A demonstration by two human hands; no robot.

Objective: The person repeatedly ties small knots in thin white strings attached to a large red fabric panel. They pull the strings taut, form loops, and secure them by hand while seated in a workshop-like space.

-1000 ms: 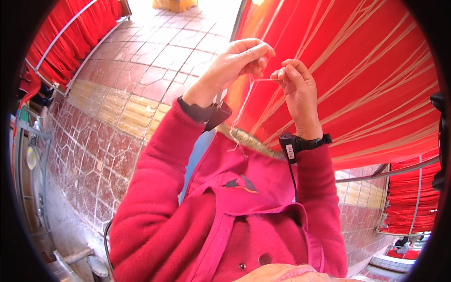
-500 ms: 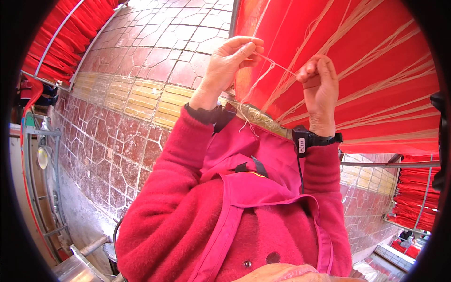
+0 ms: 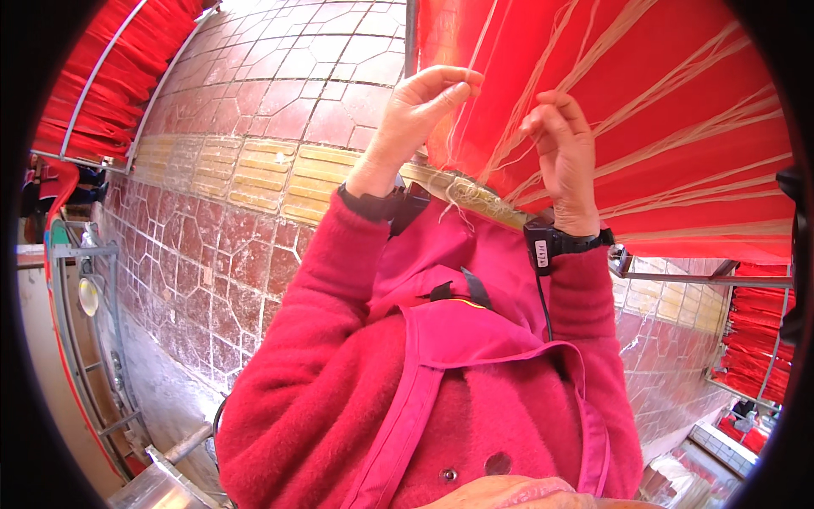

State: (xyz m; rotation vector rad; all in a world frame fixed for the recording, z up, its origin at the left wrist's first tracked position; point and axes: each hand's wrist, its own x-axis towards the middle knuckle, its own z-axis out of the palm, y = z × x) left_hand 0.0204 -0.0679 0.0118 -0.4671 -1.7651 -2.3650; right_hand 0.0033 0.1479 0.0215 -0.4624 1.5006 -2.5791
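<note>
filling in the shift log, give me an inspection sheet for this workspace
Surface: red cloth, bar at its near edge
Job's things: pale threads across the cloth, loose ends tangled at the bar
Clutter: whitish heap, lower right, kind unclear
Hands: left hand by the cloth's left edge, right hand before the threads; grip on thread too fine to tell
Cables: black cable from right wrist box down onto apron
Surroundings: tiled floor, racks of red material left and right

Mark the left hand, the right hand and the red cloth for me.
Left hand (image 3: 398,123): head view, on the middle of the hand.
Right hand (image 3: 566,159): head view, on the middle of the hand.
Red cloth (image 3: 649,123): head view, on a bare stretch between pale threads.
</note>
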